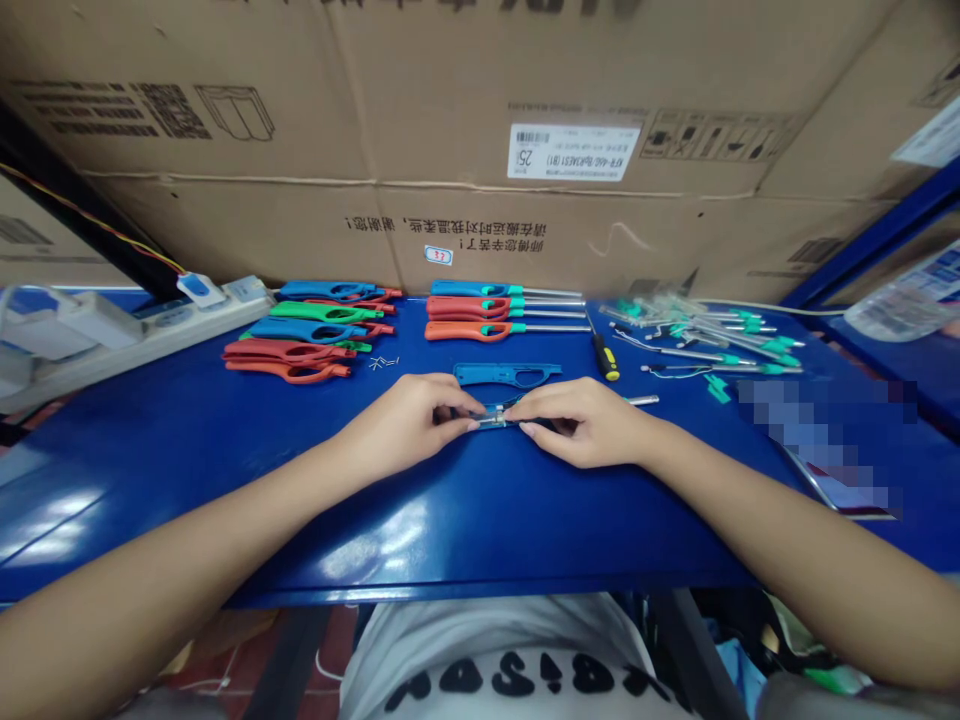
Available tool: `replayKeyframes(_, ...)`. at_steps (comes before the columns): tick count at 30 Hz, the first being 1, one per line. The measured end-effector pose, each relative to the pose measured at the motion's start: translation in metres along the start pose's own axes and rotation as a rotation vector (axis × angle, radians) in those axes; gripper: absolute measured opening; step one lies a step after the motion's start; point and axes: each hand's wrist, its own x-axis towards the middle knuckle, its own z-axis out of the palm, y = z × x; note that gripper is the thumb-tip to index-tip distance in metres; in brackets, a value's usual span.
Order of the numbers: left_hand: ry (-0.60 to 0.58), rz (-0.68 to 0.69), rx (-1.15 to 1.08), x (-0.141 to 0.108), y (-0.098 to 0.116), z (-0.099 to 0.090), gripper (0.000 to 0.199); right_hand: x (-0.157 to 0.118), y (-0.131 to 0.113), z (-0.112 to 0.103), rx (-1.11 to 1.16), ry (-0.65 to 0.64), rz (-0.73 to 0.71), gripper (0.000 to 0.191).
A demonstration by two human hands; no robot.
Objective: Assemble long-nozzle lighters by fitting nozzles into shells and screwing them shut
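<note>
Blue tabletop (405, 520), glossy, backed by a printed cardboard panel (285, 110). Left hand (409, 425): fingertips pinched on the left end of a small lighter assembly (493, 417). Right hand (585, 422): fingertips closed on the same assembly, near the table's middle; a metal tube (643, 400) shows just beyond that hand. One blue half-shell (506, 375), lying just behind the hands. Far left: stacked coloured casings (300, 352), beside small screws (384, 362). Far centre: three lighters (469, 330), in a column. Right of these: one black-and-yellow screwdriver (605, 360); farther right, a pile of clear-and-green lighter inserts (720, 335).
</note>
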Motion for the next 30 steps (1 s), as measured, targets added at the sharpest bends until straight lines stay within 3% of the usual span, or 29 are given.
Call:
replayKeyframes(4,-0.008,0.047,0.026,-0.001,-0.003,-0.001,0.016,0.0,0.002,-0.006,-0.036,0.09,0.031,0.026)
replayKeyframes(7,0.025,0.083,0.085,-0.002,-0.004,-0.001,0.017,-0.002,0.007,-0.016,-0.182,0.161,0.137,0.025)
replayKeyframes(11,0.061,0.23,0.224,-0.003,-0.004,0.001,0.023,-0.008,0.019,-0.029,-0.448,-0.025,0.204,0.027)
replayKeyframes(14,0.04,0.286,0.274,-0.002,-0.006,0.006,0.027,-0.011,0.025,-0.031,-0.502,-0.104,0.231,0.027)
replayKeyframes(19,0.014,0.286,0.265,0.0,-0.01,0.011,0.026,-0.007,0.017,-0.03,-0.34,-0.031,0.239,0.018)
replayKeyframes(23,0.004,0.281,0.258,0.0,-0.009,0.01,0.025,-0.004,0.008,-0.03,-0.08,-0.125,0.215,0.014)
replayKeyframes(30,-0.006,0.262,0.269,-0.001,-0.006,0.009,0.017,-0.001,0.007,-0.019,-0.037,-0.147,0.258,0.007)
